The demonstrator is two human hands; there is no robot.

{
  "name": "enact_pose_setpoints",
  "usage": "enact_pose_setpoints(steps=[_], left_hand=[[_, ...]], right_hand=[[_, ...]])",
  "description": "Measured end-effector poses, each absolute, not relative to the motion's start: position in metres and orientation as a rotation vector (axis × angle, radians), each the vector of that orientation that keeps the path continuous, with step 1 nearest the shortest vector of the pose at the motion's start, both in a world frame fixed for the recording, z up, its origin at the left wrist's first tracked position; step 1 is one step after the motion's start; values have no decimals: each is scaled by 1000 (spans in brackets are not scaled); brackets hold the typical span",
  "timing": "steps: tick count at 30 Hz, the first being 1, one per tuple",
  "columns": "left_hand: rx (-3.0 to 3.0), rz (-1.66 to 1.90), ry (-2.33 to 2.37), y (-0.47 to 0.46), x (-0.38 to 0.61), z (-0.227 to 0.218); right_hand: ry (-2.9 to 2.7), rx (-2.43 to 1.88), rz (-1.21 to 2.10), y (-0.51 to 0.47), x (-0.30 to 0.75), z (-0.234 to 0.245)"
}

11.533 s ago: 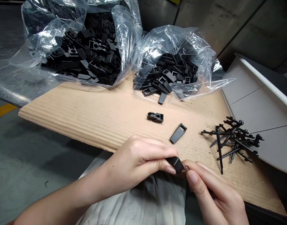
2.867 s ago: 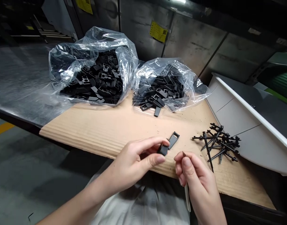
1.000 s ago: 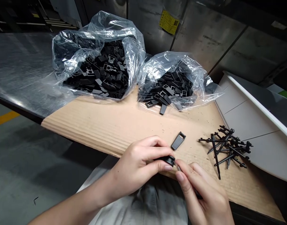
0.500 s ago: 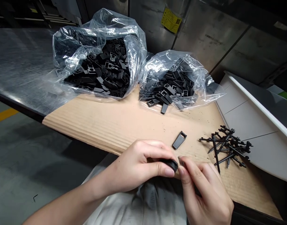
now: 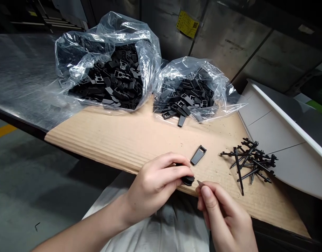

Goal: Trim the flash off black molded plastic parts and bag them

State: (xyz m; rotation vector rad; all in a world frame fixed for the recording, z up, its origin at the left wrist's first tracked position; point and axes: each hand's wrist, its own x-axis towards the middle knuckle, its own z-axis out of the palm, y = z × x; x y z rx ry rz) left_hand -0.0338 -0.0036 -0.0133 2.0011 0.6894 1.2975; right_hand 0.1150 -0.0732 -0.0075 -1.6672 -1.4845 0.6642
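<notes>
The single camera rides on my head and faces forward and down, so my left hand (image 5: 157, 187) and right hand (image 5: 225, 217) sit close at the bottom of the frame. Past them it takes in the tan corrugated cardboard sheet (image 5: 118, 143) on the shiny steel counter (image 5: 21, 77), then clear plastic bags of black parts (image 5: 82, 52) farther off, with the grey concrete floor (image 5: 26, 182) below left.
</notes>
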Motion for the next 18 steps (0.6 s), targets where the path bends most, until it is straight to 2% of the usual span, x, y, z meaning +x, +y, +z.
enact_pose_setpoints(steps=[7, 9, 14, 18], left_hand=[[2130, 1307, 614, -2, -35, -18], [2143, 1305, 576, -2, -36, -18], [2158, 1281, 564, -1, -36, -17], [2129, 1284, 577, 0, -36, -18]], right_hand=[[-1586, -1598, 759, -66, 118, -2], [-1613, -1573, 907, -61, 123, 5], [-1601, -1550, 1511, -51, 137, 21], [-1516, -1521, 1619, -55, 140, 23]])
